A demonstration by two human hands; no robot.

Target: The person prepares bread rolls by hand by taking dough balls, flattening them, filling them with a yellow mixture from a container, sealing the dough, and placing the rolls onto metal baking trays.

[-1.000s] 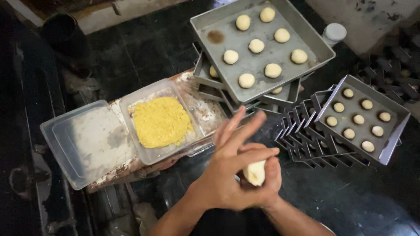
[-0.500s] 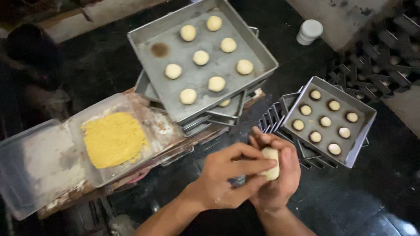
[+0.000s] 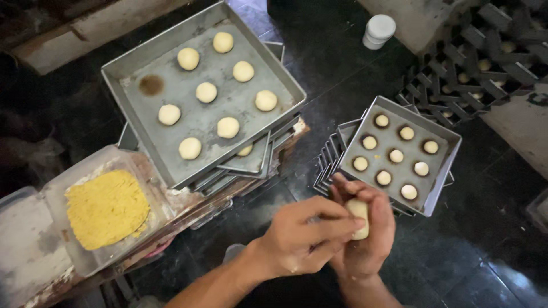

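A pale lump of dough (image 3: 359, 217) sits between both my hands at the lower middle. My right hand (image 3: 365, 239) cups it from below, palm up. My left hand (image 3: 302, 234) lies over it with fingers wrapped across the front. Just beyond my fingers a small metal tray (image 3: 439, 177) holds several dough balls and rests on a stack of like trays. Farther left a large metal tray (image 3: 142, 108) carries several bigger dough balls on top of another stack.
A clear plastic tub of yellow crumbs (image 3: 105, 208) stands at the lower left, its lid (image 3: 23, 245) lying beside it on a floury board. A white jar (image 3: 378, 31) stands at the top. Dark metal racks (image 3: 479, 63) fill the upper right over a black floor.
My left hand, its fingers spread a second ago, has closed over the dough. The view has shifted, so the trays and tub sit further left in frame.
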